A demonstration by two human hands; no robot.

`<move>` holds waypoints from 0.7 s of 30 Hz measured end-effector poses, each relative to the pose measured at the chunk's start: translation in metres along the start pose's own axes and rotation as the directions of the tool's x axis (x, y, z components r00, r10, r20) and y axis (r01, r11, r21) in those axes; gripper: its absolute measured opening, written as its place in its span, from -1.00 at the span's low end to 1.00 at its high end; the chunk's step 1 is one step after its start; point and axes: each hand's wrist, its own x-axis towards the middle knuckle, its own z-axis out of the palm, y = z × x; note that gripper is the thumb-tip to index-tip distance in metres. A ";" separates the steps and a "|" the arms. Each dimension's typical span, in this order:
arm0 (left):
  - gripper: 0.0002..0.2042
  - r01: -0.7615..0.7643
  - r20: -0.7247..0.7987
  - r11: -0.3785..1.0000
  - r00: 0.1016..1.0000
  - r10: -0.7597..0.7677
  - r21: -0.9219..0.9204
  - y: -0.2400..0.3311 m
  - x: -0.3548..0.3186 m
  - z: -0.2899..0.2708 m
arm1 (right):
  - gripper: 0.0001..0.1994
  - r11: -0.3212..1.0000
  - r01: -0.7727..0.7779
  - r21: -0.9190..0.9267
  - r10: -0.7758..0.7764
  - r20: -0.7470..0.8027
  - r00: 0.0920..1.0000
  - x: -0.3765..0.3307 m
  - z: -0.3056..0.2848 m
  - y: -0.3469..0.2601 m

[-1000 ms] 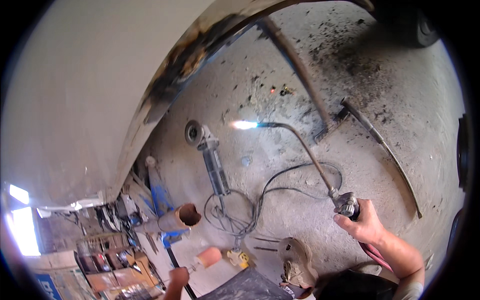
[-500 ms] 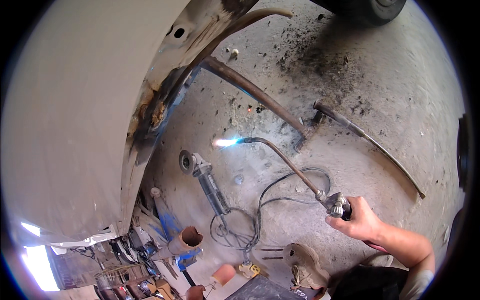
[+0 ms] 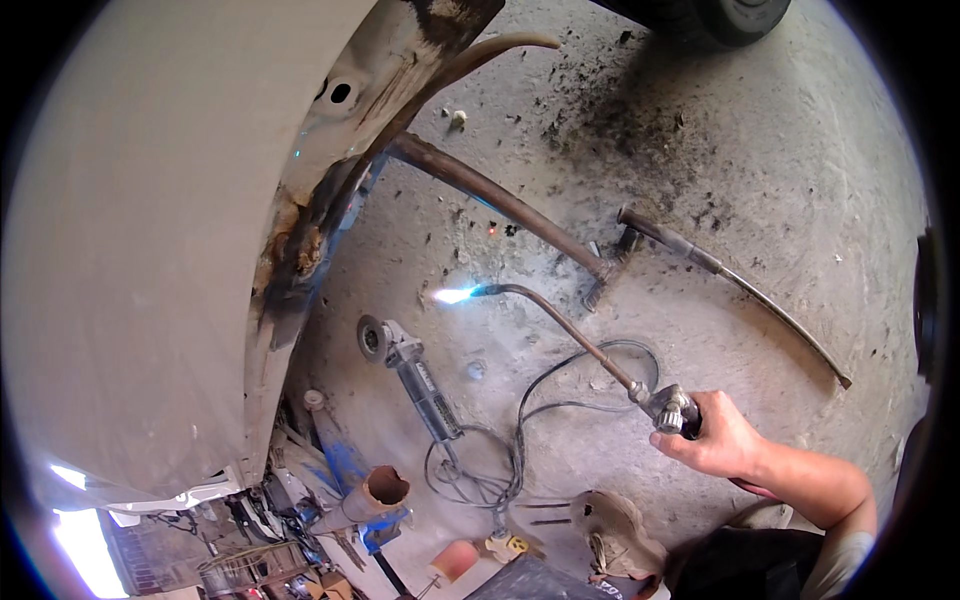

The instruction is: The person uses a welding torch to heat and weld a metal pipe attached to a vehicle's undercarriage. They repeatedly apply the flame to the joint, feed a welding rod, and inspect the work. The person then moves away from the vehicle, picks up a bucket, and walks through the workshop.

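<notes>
My right hand (image 3: 722, 438) is wrapped round the valve end of a lit gas torch (image 3: 565, 325). The torch's long bent pipe reaches up and left, and a white-blue flame (image 3: 457, 295) burns at its tip, pointing left. Floor shows between the flame and the rusted lower edge (image 3: 308, 248) of a light-coloured vehicle body (image 3: 150, 240). Below the flame lies an angle grinder (image 3: 425, 395) with its disc toward the vehicle. My left hand is out of view.
A rusty pipe stand (image 3: 500, 198) slants from the vehicle's edge to the floor. Right of it lies a metal bar (image 3: 770, 300). The grinder's black cable (image 3: 518, 450) coils toward a yellow socket (image 3: 505, 546). A rusty tube (image 3: 385, 488) and tools crowd the lower left; a tyre (image 3: 735, 22) stands at the top.
The flame has become shorter and more pointed. The view has shifted slightly, so the vehicle edge and floor things sit a little lower. My right hand keeps its hold on the torch.
</notes>
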 end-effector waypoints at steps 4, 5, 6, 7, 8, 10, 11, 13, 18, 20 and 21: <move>-0.79 -0.014 0.023 0.972 1.000 0.020 -0.235 0.006 0.004 0.000 | -0.71 1.000 0.006 -0.004 -0.006 0.025 1.000 -0.001 0.003 -0.004; -0.78 -0.086 0.028 0.959 0.995 0.097 -0.269 0.002 0.011 0.002 | -0.71 1.000 0.011 0.000 -0.011 0.021 1.000 -0.003 0.001 -0.005; -0.77 -0.149 0.026 0.943 0.986 0.164 -0.297 -0.008 0.014 0.001 | -0.71 1.000 0.013 0.002 -0.013 0.025 1.000 -0.003 0.002 -0.005; -0.77 -0.168 0.073 0.942 0.978 0.196 -0.289 -0.020 0.019 0.001 | -0.71 1.000 0.015 0.003 -0.015 0.027 1.000 -0.003 0.001 -0.005; -0.77 -0.190 0.122 0.940 0.965 0.232 -0.284 -0.034 0.028 0.004 | -0.72 1.000 0.016 0.000 -0.016 0.025 1.000 -0.003 0.001 -0.005; -0.76 -0.248 0.174 0.911 0.932 0.317 -0.328 -0.073 0.047 0.012 | -0.71 1.000 0.016 0.018 -0.016 0.017 1.000 -0.003 0.000 -0.003; -0.76 -0.287 0.176 0.882 0.912 0.371 -0.374 -0.101 0.065 0.020 | -0.71 0.999 0.017 0.030 -0.018 0.011 1.000 -0.004 -0.003 -0.003; -0.77 -0.458 0.098 0.834 0.856 0.507 -0.308 -0.106 0.068 0.016 | -0.72 1.000 0.016 0.016 -0.016 0.008 1.000 -0.005 -0.004 -0.004; -0.80 -0.526 0.172 0.850 0.835 0.523 -0.028 -0.052 0.064 -0.014 | -0.71 1.000 -0.002 0.009 0.002 0.035 0.999 -0.003 0.004 0.001; -0.79 -0.593 0.163 0.806 0.794 0.585 -0.006 -0.074 0.081 -0.004 | -0.71 0.998 0.031 0.059 -0.033 0.031 0.999 -0.003 0.007 0.006; -0.79 -0.588 0.148 0.808 0.795 0.588 -0.048 -0.078 0.087 -0.004 | -0.71 0.999 0.016 0.051 -0.017 0.035 0.999 -0.003 0.006 0.005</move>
